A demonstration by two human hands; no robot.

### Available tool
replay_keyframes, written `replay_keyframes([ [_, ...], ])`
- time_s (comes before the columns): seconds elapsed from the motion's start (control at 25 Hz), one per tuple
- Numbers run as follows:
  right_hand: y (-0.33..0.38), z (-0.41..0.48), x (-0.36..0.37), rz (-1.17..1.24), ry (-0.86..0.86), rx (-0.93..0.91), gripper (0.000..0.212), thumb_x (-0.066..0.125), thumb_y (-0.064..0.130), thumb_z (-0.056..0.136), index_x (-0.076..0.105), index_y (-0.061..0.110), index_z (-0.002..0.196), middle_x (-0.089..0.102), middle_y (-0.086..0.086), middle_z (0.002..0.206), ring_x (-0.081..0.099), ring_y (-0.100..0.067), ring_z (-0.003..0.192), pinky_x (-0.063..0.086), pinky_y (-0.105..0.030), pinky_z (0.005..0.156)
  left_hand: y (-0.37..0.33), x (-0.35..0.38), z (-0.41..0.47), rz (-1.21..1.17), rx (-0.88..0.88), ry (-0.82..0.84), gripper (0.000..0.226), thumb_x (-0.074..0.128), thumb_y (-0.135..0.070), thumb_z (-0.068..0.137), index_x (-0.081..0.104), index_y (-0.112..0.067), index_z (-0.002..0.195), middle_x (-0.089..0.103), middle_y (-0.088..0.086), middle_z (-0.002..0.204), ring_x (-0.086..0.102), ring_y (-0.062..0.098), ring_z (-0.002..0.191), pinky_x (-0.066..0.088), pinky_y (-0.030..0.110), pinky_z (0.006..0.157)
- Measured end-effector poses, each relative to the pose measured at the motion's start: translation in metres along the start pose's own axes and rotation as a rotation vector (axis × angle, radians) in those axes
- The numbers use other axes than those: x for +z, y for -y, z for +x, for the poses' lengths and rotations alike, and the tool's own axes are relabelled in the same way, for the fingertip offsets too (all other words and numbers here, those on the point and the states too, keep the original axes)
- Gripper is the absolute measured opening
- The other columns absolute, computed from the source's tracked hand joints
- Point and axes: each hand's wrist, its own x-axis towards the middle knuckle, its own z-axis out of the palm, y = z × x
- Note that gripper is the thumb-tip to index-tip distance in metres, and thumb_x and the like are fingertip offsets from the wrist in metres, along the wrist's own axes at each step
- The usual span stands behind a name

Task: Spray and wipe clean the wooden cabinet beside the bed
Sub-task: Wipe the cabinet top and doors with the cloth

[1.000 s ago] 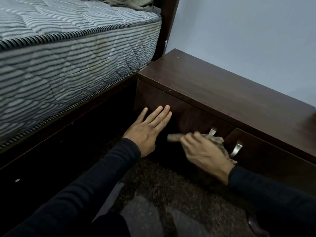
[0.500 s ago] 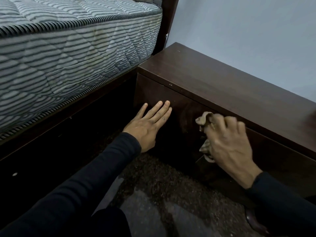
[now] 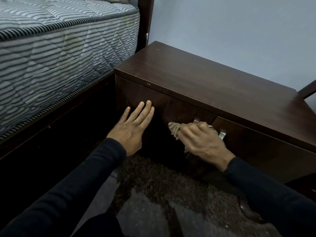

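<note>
The dark wooden cabinet (image 3: 213, 82) stands low against the wall, right of the bed. My left hand (image 3: 131, 129) lies flat with fingers spread against the left part of the cabinet front. My right hand (image 3: 200, 142) is closed on a crumpled tan cloth (image 3: 173, 128) and presses it against the front beside two metal handles (image 3: 222, 135). The hand hides most of the cloth. No spray bottle is in view.
A striped mattress (image 3: 59, 53) on a dark bed frame (image 3: 147, 17) fills the left side. The pale wall (image 3: 239, 31) runs behind the cabinet. Dark speckled carpet (image 3: 162, 185) lies under my arms. A dark wooden piece (image 3: 307, 90) juts in at the right edge.
My right hand swept the cloth up the cabinet front, then back down and left beside the handles. My left hand stayed flat on the front.
</note>
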Motion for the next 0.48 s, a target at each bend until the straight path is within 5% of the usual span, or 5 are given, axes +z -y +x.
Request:
replay_keyframes([
  [0.12, -0.016, -0.014, -0.017, -0.020, -0.068, 0.272, 0.029, 0.041, 0.010, 0.105, 0.062, -0.001, 0.123, 0.055, -0.020, 0.109, 0.049, -0.033, 0.083, 0.035, -0.044, 0.067, -0.006, 0.003, -0.005, -0.053, -0.014, -0.092, 0.090, 0.045, -0.012, 0.087, -0.014, -0.021, 0.155, -0.030, -0.003, 0.159, -0.015, 0.018, 0.150, -0.002, 0.042, 0.122],
  [0.28, 0.022, -0.045, -0.015, 0.007, 0.064, 0.108, 0.036, 0.038, 0.008, 0.102, 0.056, -0.004, 0.131, 0.062, -0.020, 0.107, 0.057, -0.033, 0.079, 0.041, -0.042, 0.064, -0.031, 0.004, -0.002, 0.080, 0.178, -0.237, 0.084, 0.035, -0.011, 0.082, -0.003, -0.016, 0.157, -0.014, 0.002, 0.164, -0.005, 0.022, 0.152, 0.006, 0.047, 0.123],
  [0.48, 0.011, -0.040, -0.021, 0.067, 0.010, 0.415, 0.039, 0.031, 0.008, 0.105, 0.059, -0.002, 0.130, 0.057, -0.022, 0.118, 0.050, -0.034, 0.088, 0.035, -0.042, 0.068, -0.040, 0.001, 0.017, 0.146, 0.191, -0.235, 0.082, 0.035, -0.011, 0.083, -0.002, -0.014, 0.156, -0.013, 0.004, 0.164, -0.009, 0.024, 0.152, 0.002, 0.052, 0.122],
])
